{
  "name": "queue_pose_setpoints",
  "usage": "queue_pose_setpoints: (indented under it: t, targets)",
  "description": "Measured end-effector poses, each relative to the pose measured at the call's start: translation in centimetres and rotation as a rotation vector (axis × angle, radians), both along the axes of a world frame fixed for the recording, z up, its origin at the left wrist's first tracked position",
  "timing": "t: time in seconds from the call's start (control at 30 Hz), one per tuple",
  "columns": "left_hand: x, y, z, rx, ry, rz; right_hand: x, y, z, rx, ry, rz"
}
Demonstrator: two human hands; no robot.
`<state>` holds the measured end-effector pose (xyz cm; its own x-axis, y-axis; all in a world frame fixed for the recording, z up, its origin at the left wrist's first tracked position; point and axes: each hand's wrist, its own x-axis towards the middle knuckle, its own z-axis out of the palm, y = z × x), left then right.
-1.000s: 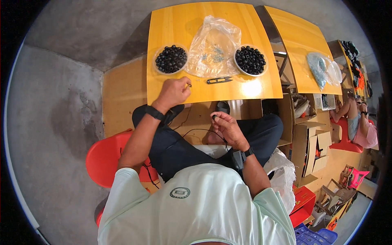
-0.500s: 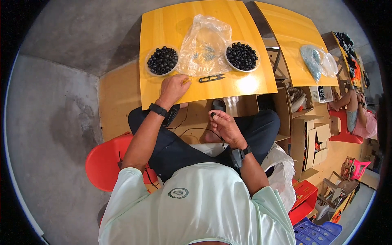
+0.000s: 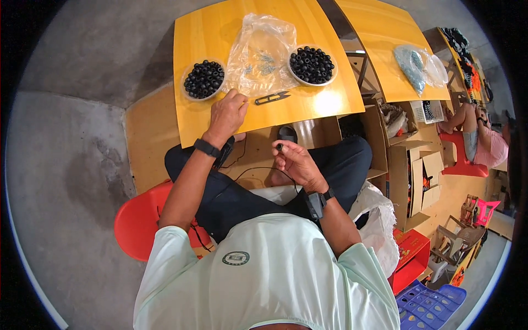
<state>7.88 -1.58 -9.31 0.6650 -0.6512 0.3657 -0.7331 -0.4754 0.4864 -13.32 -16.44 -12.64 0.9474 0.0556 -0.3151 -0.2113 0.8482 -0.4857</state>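
My right hand (image 3: 298, 165) is raised above my lap, pinching a small black bead (image 3: 279, 147) between thumb and fingertips. My left hand (image 3: 226, 116) is over the front of the yellow table (image 3: 212, 27), its fingers curled together; whatever they may hold is hidden or too small to make out. Just beyond it lies a clear plastic bag (image 3: 264, 41) with small bluish-green pieces in it. A bowl of black beads (image 3: 204, 80) stands on the bag's left and another bowl of black beads (image 3: 312, 65) on its right. Beside my left hand lie black thread snips (image 3: 272, 98).
A second yellow table (image 3: 379, 33) to the right bears a bag of bluish pieces (image 3: 410, 66). Cardboard boxes (image 3: 421, 181) and a white sack (image 3: 377, 214) are at my right. A red stool (image 3: 137, 220) is at my left. Another person (image 3: 484, 137) sits far right.
The whole view has shifted a little, with the table moving left and up. My left hand has edged nearer the bag. The bead in my right hand has turned, showing its hole.
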Motion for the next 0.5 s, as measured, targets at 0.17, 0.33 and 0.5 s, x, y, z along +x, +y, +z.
queue_pose_setpoints:
  t: [0.17,0.33,0.5]
  targets:
    - [-5.5,1.2,6.0,-0.123,0.236,-0.158,0.4,0.2,0.7,0.033,-0.017,0.018]
    - [-9.1,1.4,6.5,-0.019,0.173,-0.348,0.4,0.9,0.7,-0.019,-0.021,-0.012]
    - [-10.3,1.7,5.9,0.096,0.085,-0.313,0.1,1.4,0.7,-0.049,-0.018,-0.024]
